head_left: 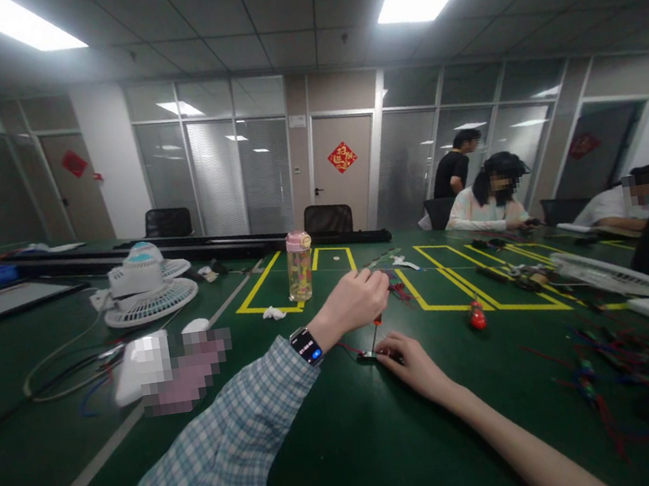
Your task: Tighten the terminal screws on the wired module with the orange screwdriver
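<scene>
Wrapped around the handle of a screwdriver, my left hand is closed, with a checked sleeve and a smartwatch at the wrist. The shaft points down, its tip at a small dark circuit piece on the green table. My right hand rests on the table, thumb and fingers pinched on the right end of that piece. A thin red wire runs from the piece to the left. The fingers hide part of it, and its details are too small to make out.
A pink-lidded bottle stands beyond my left hand, near a crumpled tissue. White fans lie at left. A red object and a wire pile are at right. People sit across the green table.
</scene>
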A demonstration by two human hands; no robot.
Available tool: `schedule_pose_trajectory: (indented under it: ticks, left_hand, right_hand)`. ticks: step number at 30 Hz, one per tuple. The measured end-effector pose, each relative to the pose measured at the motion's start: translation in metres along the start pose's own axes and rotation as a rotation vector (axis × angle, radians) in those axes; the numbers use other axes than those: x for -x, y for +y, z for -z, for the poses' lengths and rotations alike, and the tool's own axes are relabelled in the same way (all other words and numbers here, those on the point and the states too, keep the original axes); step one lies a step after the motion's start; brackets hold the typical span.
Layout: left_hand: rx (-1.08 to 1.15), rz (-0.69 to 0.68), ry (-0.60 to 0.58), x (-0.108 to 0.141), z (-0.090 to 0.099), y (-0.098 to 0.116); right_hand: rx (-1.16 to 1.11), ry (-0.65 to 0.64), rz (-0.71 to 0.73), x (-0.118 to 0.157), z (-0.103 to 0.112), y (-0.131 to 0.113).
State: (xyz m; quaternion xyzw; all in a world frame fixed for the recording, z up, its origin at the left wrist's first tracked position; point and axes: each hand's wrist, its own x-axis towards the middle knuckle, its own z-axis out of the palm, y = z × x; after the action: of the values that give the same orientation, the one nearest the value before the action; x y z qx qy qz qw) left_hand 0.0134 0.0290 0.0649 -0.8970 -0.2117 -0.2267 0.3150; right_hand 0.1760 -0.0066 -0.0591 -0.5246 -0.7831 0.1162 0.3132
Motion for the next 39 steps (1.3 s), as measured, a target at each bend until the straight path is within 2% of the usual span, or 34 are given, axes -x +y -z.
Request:
schedule_pose_trajectory:
  ticks: [8, 16, 23, 26, 30, 39]
  left_hand:
    - [0.451, 0.153, 0.072, 0.003, -0.004, -0.006]
    - [0.714, 0.245, 0.131, 0.005, -0.010, 0.000]
    - [0.877, 0.402, 0.234, 0.029, -0.004, 0.009]
    - [0.931, 0.508, 0.331, 0.039, -0.008, 0.012]
    - [1.092, 0.553, 0.380, 0.047, -0.015, 0.014]
    - [0.946, 0.592, 0.499, 0.053, -0.013, 0.022]
  right_hand:
    - [-0.010, 0.016, -0.001, 0.001, -0.001, 0.000]
    - [-0.021, -0.009, 0.004, 0.002, -0.001, -0.001]
    - [-0.042, -0.028, 0.046, 0.003, 0.000, -0.009]
    - [-0.038, -0.041, 0.053, 0.004, -0.001, -0.016]
    - [-0.050, -0.064, 0.064, 0.008, -0.004, -0.026]
    - [-0.043, -0.047, 0.087, 0.007, -0.011, -0.031]
